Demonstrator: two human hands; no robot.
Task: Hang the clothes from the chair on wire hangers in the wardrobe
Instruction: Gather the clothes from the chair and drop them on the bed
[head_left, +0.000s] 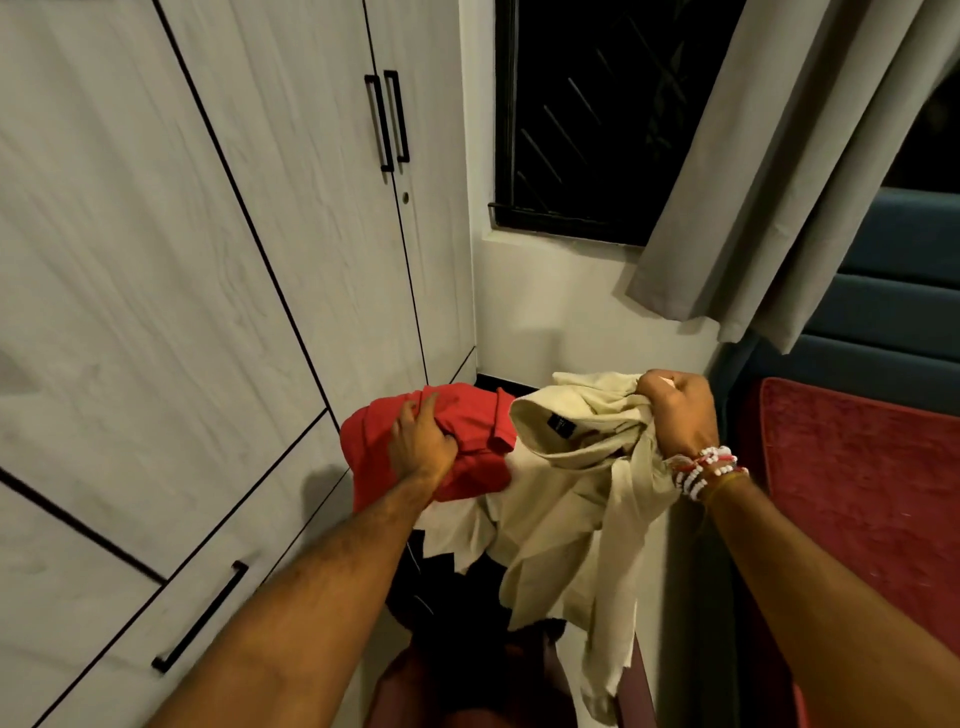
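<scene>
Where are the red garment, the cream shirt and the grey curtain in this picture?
red garment (475, 470): head view, lower bunched fold.
cream shirt (550, 519): head view, hanging front cloth.
grey curtain (753, 182): head view, middle fold.

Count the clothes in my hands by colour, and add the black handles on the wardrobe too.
Red garment: 1, gripped by the left hand
Cream garment: 1, gripped by the right hand
Black wardrobe handles: 3, two on doors, one on a drawer
Total: 5
</scene>
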